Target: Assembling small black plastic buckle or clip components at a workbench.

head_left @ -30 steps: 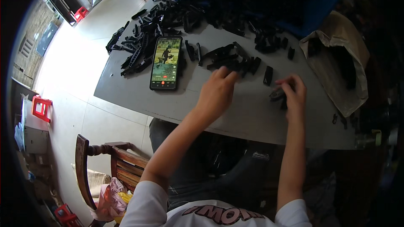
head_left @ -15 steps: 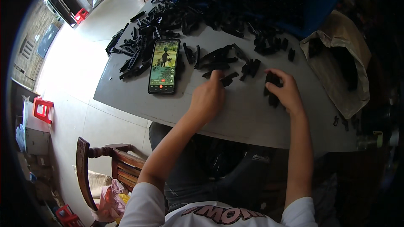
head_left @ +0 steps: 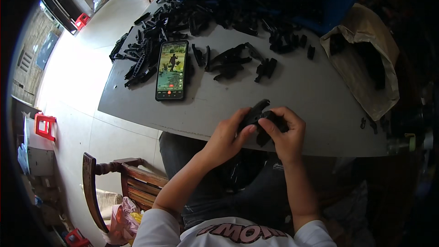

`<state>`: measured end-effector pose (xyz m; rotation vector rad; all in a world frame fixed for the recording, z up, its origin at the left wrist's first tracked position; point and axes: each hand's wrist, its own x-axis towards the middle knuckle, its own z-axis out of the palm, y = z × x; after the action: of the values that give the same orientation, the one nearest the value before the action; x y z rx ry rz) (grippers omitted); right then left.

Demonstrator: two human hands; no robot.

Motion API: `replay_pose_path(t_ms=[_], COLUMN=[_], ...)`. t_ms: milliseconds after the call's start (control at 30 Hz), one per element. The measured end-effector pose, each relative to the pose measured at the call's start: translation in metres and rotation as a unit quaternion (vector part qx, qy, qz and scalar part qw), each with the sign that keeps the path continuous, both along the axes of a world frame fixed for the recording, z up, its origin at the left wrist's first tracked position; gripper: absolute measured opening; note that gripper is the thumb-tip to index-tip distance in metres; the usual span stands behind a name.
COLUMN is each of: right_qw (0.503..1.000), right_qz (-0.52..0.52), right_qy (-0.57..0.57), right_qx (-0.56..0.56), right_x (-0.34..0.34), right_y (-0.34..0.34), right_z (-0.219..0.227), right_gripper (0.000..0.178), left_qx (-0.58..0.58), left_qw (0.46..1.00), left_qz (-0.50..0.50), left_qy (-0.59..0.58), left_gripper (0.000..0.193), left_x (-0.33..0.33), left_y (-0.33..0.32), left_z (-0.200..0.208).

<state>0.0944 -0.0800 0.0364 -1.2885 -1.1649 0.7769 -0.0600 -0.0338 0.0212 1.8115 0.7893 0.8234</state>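
Close to the table's near edge my two hands meet. My left hand (head_left: 225,138) is closed on a long, curved black plastic part (head_left: 254,114), which slants up and away. My right hand (head_left: 289,133) grips a stubbier black plastic part (head_left: 264,137), thumb across its top. The two parts are side by side and seem to touch; fingers hide where they meet. Beyond my hands, several similar black parts (head_left: 227,69) lie loose, with a shorter black cluster (head_left: 265,69) to their right.
A phone (head_left: 171,71) playing a video leans on black parts at left. A heap of black parts (head_left: 146,50) spreads along the far left of the grey table (head_left: 307,91). At the back stands a blue crate (head_left: 340,2); an opened tan sack (head_left: 384,64) sits at right.
My left hand has picked a long black part off the table and come back toward me. My right hand has moved left and nearer with its part, so both hands are now together.
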Motion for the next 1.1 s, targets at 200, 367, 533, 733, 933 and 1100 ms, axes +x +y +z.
replay_pose_path(t_ms=[200, 367, 533, 733, 933, 1100], right_qw=[0.997, 0.974, 0.989, 0.959, 0.932, 0.860], right_qz=[-0.005, 0.144, 0.080, 0.005, -0.070, -0.065], right_qy=[0.077, 0.100, 0.026, -0.282, -0.357, -0.504], right_qx=[-0.028, -0.146, -0.121, -0.027, 0.004, 0.047], right_x=[-0.016, -0.023, -0.057, -0.047, 0.022, 0.067], right_y=[-0.023, -0.056, -0.066, -0.062, 0.017, 0.090], right_z=[-0.005, -0.034, -0.074, -0.062, -0.013, -0.053], right_gripper=[0.047, 0.041, 0.026, 0.033, 0.029, 0.039], left_qx=[-0.040, -0.039, -0.023, 0.110, 0.311, 0.301], left_qw=[0.999, 0.993, 0.996, 0.957, 0.908, 0.867], left_qz=[-0.032, -0.095, -0.014, -0.056, 0.188, 0.231], left_qy=[0.002, 0.060, 0.089, 0.262, 0.208, 0.321], left_gripper=[0.036, 0.033, 0.028, 0.024, 0.031, 0.034], left_x=[-0.017, -0.052, -0.065, -0.059, -0.009, 0.023], left_y=[-0.026, -0.052, -0.066, -0.035, 0.042, 0.077], left_z=[0.000, -0.011, -0.059, -0.018, -0.002, -0.016])
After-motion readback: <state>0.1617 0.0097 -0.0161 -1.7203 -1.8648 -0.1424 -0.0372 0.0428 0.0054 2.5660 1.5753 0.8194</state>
